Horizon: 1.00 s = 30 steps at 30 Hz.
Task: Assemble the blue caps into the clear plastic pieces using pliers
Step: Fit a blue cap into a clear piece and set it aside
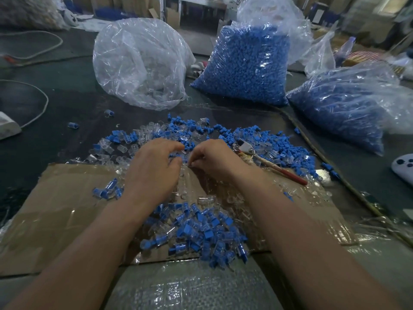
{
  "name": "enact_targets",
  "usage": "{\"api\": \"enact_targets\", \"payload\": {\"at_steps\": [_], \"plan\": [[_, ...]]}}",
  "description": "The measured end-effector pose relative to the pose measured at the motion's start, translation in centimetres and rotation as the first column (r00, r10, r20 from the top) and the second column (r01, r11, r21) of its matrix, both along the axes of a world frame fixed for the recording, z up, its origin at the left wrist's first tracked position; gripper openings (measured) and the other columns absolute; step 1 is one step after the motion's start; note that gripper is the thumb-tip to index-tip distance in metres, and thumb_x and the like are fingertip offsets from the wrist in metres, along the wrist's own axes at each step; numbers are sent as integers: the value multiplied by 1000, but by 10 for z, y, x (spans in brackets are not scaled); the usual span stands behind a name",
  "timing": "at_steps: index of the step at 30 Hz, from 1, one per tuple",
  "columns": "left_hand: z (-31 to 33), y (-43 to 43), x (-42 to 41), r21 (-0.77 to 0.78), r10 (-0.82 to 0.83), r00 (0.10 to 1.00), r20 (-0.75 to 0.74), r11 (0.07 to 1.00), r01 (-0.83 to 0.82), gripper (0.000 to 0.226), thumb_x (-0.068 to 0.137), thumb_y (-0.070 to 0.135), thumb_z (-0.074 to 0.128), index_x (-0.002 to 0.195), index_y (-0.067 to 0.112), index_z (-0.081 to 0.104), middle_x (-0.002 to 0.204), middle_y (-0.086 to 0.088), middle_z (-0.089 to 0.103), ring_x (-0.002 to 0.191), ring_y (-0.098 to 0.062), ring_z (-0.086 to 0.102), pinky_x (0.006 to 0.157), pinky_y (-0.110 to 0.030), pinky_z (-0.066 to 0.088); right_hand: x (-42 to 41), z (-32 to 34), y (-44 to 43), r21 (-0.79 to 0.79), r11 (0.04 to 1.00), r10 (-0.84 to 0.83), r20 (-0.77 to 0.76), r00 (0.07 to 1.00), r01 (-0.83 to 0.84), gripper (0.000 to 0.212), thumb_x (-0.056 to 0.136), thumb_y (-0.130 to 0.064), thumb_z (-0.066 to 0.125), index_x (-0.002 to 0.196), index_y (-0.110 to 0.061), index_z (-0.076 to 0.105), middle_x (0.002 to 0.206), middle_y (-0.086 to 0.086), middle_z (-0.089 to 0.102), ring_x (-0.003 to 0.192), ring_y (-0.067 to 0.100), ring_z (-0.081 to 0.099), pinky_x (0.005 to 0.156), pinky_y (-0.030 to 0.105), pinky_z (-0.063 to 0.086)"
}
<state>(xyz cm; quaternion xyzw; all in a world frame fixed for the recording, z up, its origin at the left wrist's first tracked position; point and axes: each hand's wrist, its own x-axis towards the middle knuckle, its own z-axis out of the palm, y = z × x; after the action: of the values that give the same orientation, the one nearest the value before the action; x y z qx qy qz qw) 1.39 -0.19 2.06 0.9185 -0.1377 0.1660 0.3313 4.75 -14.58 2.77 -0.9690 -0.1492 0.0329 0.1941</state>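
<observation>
Loose blue caps [277, 144] and clear plastic pieces [105, 148] are scattered across the dark table beyond a taped cardboard sheet [62, 211]. My left hand [154, 171] hovers over the scatter with its fingers curled; what it holds is hidden. My right hand [212, 159] sits close beside it, its fingertips pinching something small and clear. Red-handled pliers [268, 164] lie on the table just right of my right hand, untouched. A heap of assembled blue-and-clear pieces [196, 231] rests on the cardboard between my forearms.
A large clear bag of clear pieces [140, 63] stands at the back. Two bags of blue caps [245, 66] [339, 106] stand behind and to the right. A white cord [42, 101] loops at the left, and a white object [404, 168] sits at the right edge.
</observation>
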Motion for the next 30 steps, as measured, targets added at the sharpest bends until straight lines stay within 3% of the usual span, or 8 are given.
{"api": "enact_targets", "payload": {"at_steps": [3,6,10,13,17,24,27,30], "plan": [[0,0,-1,-6,1,1000,7,1000,-1,28,88,11,57,115,11,62,119,-7,62,112,-20,52,89,-23,27,-4,0,-6,17,1000,-24,30,999,23,15,87,-13,60,97,-13,71,97,1,69,83,10,59,76,16,41],[-1,-1,-2,-21,3,1000,20,1000,-2,28,88,11,57,115,13,63,119,-5,61,111,-18,52,88,-22,27,-10,1,-15,129,989,-84,39,996,79,15,85,-12,63,96,-15,72,85,-8,65,64,-7,49,58,-3,32],[-1,-1,-3,-48,-16,1000,23,999,18,27,89,12,57,115,13,63,120,-4,61,108,-13,51,87,-20,27,-23,-5,-23,288,945,-159,-11,987,156,11,85,-14,63,92,-20,69,80,-17,58,70,-8,52,66,7,44],[-2,-3,-4,-88,-53,998,35,995,56,31,87,13,60,118,15,61,117,0,62,98,0,43,88,-13,28,-32,0,-26,573,793,-208,-64,976,207,16,83,-9,63,82,-25,66,76,-14,65,71,0,62,69,17,52],[0,-5,-5,-223,-156,985,-76,965,135,39,80,22,68,118,21,61,93,16,60,78,9,55,68,1,40,-41,7,-27,868,464,-107,-144,984,178,19,81,1,62,80,-17,68,71,-5,70,71,8,67,67,16,51],[2,-7,-8,-434,-190,974,-125,893,119,24,72,19,75,80,38,61,63,15,65,62,4,64,58,-5,47,-45,3,-14,906,395,-14,-160,987,153,18,82,3,59,83,-13,67,71,-3,70,73,10,67,70,21,54],[2,-5,-7,-475,-198,967,-163,875,99,14,70,22,75,72,28,63,62,8,66,58,0,62,54,-9,48,-46,2,-13,916,372,2,-159,987,147,18,82,4,59,84,-12,67,71,-3,70,72,11,67,69,22,55],[3,-6,-7,-497,-221,958,-180,862,105,13,70,24,73,71,17,61,61,0,67,54,-6,63,52,-15,51,-47,3,-11,897,419,-15,-148,989,141,19,82,3,60,84,-15,67,69,-6,69,70,9,66,67,21,55]]}}
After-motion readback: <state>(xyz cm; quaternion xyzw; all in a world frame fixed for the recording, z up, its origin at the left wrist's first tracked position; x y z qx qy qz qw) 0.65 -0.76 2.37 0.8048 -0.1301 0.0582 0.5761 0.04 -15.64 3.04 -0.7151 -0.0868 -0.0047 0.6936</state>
